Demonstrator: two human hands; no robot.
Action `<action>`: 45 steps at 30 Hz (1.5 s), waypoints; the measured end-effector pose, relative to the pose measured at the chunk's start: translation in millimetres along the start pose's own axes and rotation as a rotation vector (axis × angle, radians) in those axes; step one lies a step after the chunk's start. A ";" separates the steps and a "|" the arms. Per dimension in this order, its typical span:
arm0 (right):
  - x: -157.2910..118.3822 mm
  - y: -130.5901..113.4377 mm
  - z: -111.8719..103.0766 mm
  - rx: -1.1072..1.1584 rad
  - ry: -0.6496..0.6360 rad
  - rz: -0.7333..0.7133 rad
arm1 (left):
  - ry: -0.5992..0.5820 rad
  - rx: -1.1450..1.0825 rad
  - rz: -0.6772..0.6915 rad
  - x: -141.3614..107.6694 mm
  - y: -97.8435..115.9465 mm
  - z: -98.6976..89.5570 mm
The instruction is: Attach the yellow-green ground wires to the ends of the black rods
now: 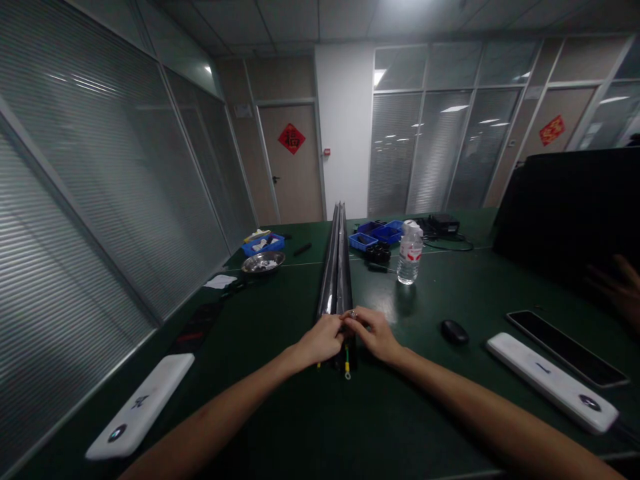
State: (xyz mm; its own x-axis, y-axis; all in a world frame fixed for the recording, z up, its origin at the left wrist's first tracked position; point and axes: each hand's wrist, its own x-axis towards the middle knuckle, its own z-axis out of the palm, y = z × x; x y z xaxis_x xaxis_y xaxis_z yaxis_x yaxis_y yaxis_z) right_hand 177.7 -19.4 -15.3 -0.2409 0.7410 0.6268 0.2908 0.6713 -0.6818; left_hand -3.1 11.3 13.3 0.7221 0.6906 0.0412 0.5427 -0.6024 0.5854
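Two long dark glossy strips (343,267) lie side by side on the green table, running away from me. At their near end my left hand (323,338) is closed, its fingers curled over the strips. My right hand (371,333) meets it there, thumb and fingers pinched together around something small that I cannot make out; a small metallic spot shows at the fingertips. Below the hands a yellow-green wire with a ring terminal (347,370) sticks out toward me. What lies under the fingers is hidden.
Left: white device (143,407), metal dish (263,263), blue basket (264,245). Right: water bottle (410,257), screwdriver (379,267), blue trays (387,232), black mouse (455,331), white device (550,380), phone (565,347). Another person's hand (620,288) is at the right edge.
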 end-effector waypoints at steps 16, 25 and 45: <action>-1.2 0.2 0.9 -0.028 0.036 -0.014 | 0.026 0.029 0.022 -1.6 0.9 -1.1; -5.1 6.0 2.9 0.092 0.009 0.140 | 0.010 0.008 -0.013 0.1 0.6 -0.5; -2.3 2.8 4.8 0.157 0.035 0.160 | -0.006 -0.051 0.117 -2.7 6.6 -4.8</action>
State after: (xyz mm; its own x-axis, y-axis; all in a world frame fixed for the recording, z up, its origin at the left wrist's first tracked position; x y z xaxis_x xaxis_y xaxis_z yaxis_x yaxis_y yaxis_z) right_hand 174.6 -19.1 -20.4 -0.1705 0.8388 0.5170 0.1744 0.5421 -0.8220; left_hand -3.5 7.4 20.9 0.7818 0.6144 0.1064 0.4325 -0.6571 0.6174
